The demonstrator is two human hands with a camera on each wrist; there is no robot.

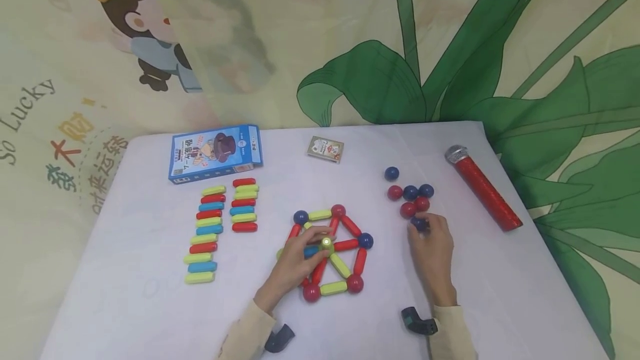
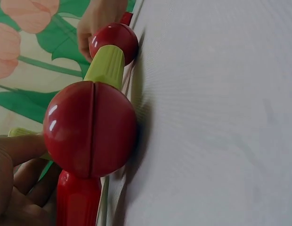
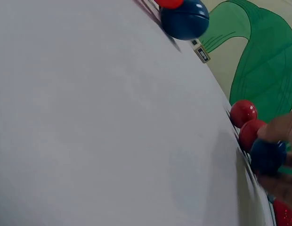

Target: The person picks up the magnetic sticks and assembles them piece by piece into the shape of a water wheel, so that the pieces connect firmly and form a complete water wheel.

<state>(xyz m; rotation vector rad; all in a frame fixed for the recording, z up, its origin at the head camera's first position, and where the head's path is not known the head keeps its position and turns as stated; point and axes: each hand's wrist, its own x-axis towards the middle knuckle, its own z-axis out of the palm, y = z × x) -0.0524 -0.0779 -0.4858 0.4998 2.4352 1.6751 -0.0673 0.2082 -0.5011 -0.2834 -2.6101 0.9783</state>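
Note:
A flat wheel-shaped frame of red and yellow-green rods with red and blue balls lies on the table; one red ball [image 2: 89, 129] looms large in the left wrist view. Over its centre, my left hand [image 1: 292, 260] pinches a yellow-green rod [image 1: 326, 244] that points up toward the head camera. A blue rod [image 1: 311, 251] shows under the fingers, and part of the frame's left side is hidden by the hand. To the right, my right hand [image 1: 434, 249] holds a dark blue ball [image 3: 267, 157] between thumb and fingers, close beside a red ball [image 1: 408, 210].
More red and blue balls [image 1: 410, 192] cluster beyond the right hand. Two columns of coloured rods [image 1: 203, 247] lie at left, below a blue box [image 1: 215, 153]. A small card box [image 1: 325, 149] lies at the back, a red microphone [image 1: 485, 190] at right.

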